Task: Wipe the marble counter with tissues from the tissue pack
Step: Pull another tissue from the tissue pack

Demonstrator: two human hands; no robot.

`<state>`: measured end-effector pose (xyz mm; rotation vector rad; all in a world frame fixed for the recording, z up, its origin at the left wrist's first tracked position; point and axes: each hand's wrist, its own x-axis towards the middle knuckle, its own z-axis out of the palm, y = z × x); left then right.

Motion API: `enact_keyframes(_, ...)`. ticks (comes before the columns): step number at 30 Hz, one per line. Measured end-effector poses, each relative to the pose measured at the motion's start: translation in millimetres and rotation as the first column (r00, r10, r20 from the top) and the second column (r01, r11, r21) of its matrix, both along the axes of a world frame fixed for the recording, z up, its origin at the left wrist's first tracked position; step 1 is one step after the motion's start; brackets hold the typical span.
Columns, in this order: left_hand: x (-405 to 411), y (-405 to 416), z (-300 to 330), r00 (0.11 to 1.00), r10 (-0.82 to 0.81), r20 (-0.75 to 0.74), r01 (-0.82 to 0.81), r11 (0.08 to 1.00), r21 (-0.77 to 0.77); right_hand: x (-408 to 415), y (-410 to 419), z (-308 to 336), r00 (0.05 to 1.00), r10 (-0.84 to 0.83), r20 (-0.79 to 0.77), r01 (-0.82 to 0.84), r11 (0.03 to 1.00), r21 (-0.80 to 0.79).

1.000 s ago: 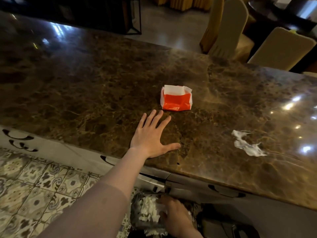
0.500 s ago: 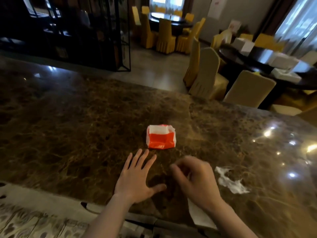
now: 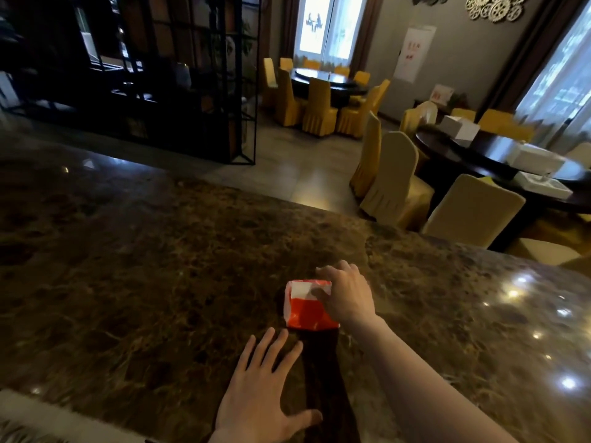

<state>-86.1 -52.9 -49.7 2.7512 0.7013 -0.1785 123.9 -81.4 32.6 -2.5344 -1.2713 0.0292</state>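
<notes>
A red and white tissue pack lies on the brown marble counter, near its middle. My right hand reaches over the pack's right side, thumb on the white top and fingers curled around the far corner. Just in front of the pack, my left hand rests flat on the marble with its fingers spread and nothing in it. No loose tissue shows in either hand.
The counter's pale near edge runs along the bottom left. Beyond the far edge stand cream-covered chairs and a dark round table with white boxes. A black metal shelf stands at the back left.
My right hand came up from below the counter, crossed the marble and landed on the tissue pack. The left hand stayed flat. The view tilted up towards the room.
</notes>
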Motion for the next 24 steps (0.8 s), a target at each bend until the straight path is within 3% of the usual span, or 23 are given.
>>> enact_keyframes(4,1.0,0.4,0.8,1.0,0.002,0.018,-0.002,1.0,-0.003,5.8,2.8,1.8,0.996,0.08,-0.042,-0.081,0.996,-0.036)
enact_keyframes(9,1.2,1.3,4.4,1.0,0.009,0.024,-0.009,1.0,-0.011,8.2,2.0,11.7,0.985,0.091,-0.149,-0.076,0.991,0.106)
enact_keyframes(13,-2.1,-1.4,2.3,0.987,0.024,0.157,-0.035,0.998,0.061,4.3,-7.0,6.0,0.967,0.093,-0.239,-0.085,0.995,0.042)
enact_keyframes(15,-5.2,-2.6,2.5,0.992,0.071,0.107,-0.073,0.997,0.007,1.8,-10.4,3.1,0.964,0.095,-0.246,-0.093,0.995,0.019)
enact_keyframes(21,16.7,-1.2,11.6,0.964,0.123,0.236,-0.133,0.991,0.028,-1.9,-15.1,3.4,0.966,0.111,-0.234,-0.103,0.994,0.044)
enact_keyframes(24,37.1,-1.9,18.8,0.986,0.077,0.147,-0.086,0.995,0.054,-3.4,-18.8,4.9,0.964,0.11,-0.244,-0.102,0.994,0.046)
